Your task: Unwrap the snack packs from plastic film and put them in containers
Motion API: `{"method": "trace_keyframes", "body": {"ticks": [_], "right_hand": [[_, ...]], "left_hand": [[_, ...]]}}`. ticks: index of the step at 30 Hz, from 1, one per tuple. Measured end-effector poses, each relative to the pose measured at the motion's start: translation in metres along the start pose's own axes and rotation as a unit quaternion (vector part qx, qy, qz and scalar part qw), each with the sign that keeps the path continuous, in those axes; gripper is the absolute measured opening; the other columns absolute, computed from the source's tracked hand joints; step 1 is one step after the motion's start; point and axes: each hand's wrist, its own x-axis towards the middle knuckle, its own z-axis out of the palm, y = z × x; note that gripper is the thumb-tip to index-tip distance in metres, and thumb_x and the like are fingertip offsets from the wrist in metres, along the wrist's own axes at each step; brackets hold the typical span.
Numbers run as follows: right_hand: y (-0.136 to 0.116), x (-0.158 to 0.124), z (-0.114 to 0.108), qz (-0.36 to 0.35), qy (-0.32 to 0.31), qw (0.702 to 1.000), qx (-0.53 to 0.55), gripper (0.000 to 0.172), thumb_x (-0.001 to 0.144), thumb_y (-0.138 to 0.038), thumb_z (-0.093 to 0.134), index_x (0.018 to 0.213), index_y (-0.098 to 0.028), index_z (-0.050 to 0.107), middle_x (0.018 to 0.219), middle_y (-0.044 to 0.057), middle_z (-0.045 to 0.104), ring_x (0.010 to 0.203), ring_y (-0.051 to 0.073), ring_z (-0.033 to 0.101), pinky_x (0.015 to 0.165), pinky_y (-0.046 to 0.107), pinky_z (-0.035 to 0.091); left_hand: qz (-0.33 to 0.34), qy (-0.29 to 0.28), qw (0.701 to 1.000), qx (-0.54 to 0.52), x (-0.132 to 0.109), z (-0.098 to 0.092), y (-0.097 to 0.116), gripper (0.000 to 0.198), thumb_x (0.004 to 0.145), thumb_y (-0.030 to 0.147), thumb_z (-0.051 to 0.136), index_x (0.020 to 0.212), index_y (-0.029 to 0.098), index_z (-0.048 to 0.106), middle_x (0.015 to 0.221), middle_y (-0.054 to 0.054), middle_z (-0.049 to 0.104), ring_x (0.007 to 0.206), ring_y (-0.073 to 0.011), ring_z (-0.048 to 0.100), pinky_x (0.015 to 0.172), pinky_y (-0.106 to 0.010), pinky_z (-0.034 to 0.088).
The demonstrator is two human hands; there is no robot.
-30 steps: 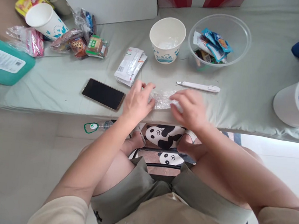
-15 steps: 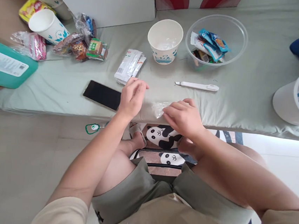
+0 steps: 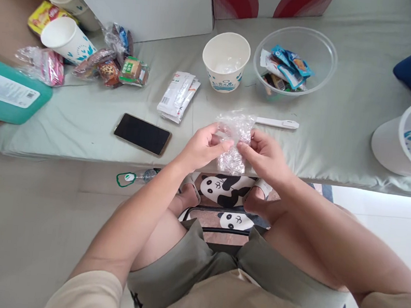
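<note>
A crumpled clear plastic bag (image 3: 234, 142) hangs between both my hands, lifted just above the near edge of the low table (image 3: 84, 128). My left hand (image 3: 202, 146) pinches its left side with thumb and fingers. My right hand (image 3: 265, 152) pinches its right side. Behind the bag lies a white utility knife (image 3: 277, 123). Further back stand a paper cup (image 3: 225, 59) and a clear bowl (image 3: 330, 50) with several snack packets (image 3: 284, 67).
A black phone (image 3: 142, 133) and white sachets (image 3: 177, 95) lie left of my hands. Wrapped snacks (image 3: 108, 65), tipped paper cups (image 3: 66, 39) and a teal box (image 3: 8, 91) are at the far left. A white bucket (image 3: 407, 134) lies at the right. A panda bag (image 3: 228, 200) sits between my feet.
The plastic bag was lying flat on the table under my hands. Now both hands have lifted it and hold it up by its sides; my left hand returned to it.
</note>
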Motion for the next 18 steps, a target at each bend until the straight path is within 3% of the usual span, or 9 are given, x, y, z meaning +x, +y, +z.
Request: {"method": "trace_keyframes", "body": {"ticks": [2,5,9,12,14,18], "right_hand": [[-0.001,0.0,0.0,0.0,0.012,1.0,0.027,0.035,0.087,-0.053,0.073,0.096,-0.024,0.056,0.066,-0.005,0.06,0.056,0.011,0.054,0.053,0.026,0.045],[0.0,0.001,-0.001,-0.045,0.03,0.997,0.049,0.032,0.088,-0.054,0.071,0.094,-0.026,0.056,0.062,-0.007,0.056,0.053,0.011,0.052,0.053,0.026,0.045],[0.007,0.004,-0.005,-0.083,0.051,0.995,0.037,0.02,0.091,-0.046,0.065,0.089,-0.026,0.064,0.074,-0.002,0.061,0.063,0.013,0.055,0.06,0.028,0.047],[0.01,0.009,-0.01,-0.099,0.044,0.993,0.035,0.029,0.094,-0.049,0.055,0.086,-0.025,0.07,0.087,0.003,0.065,0.074,0.017,0.059,0.064,0.031,0.049],[0.009,0.014,-0.012,-0.111,0.046,0.993,-0.002,0.034,0.095,-0.052,0.054,0.085,-0.024,0.069,0.09,0.004,0.065,0.078,0.018,0.059,0.065,0.032,0.048],[0.008,0.026,-0.008,-0.096,0.101,0.986,-0.094,0.016,0.086,-0.035,0.072,0.094,-0.025,0.062,0.085,-0.001,0.06,0.068,0.013,0.052,0.059,0.027,0.044]], "left_hand": [[-0.009,-0.024,0.999,-0.022,-0.001,-0.003,0.0,0.031,0.082,0.038,0.077,0.103,0.022,0.061,0.053,0.008,0.058,0.044,-0.0095,0.053,0.047,-0.021,0.044],[-0.013,-0.014,0.996,-0.082,0.001,-0.005,-0.002,0.027,0.082,0.04,0.075,0.098,0.023,0.061,0.051,0.009,0.056,0.041,-0.0094,0.052,0.046,-0.023,0.047],[-0.042,0.004,0.991,-0.131,0.012,-0.006,-0.004,0.025,0.077,0.041,0.076,0.089,0.021,0.065,0.06,0.005,0.061,0.047,-0.0095,0.054,0.046,-0.022,0.046],[-0.024,0.033,0.99,-0.137,0.025,-0.009,-0.002,0.017,0.078,0.034,0.072,0.077,0.018,0.065,0.066,0.003,0.06,0.054,-0.0071,0.052,0.049,-0.019,0.042],[-0.007,0.019,0.99,-0.136,0.033,-0.01,0.0,0.018,0.081,0.035,0.069,0.079,0.018,0.066,0.068,0.003,0.057,0.056,-0.0065,0.05,0.05,-0.018,0.041],[0.004,-0.019,0.996,-0.086,0.044,-0.013,0.004,0.021,0.081,0.032,0.074,0.093,0.019,0.064,0.077,0.004,0.057,0.059,-0.0053,0.05,0.055,-0.018,0.042]]}}
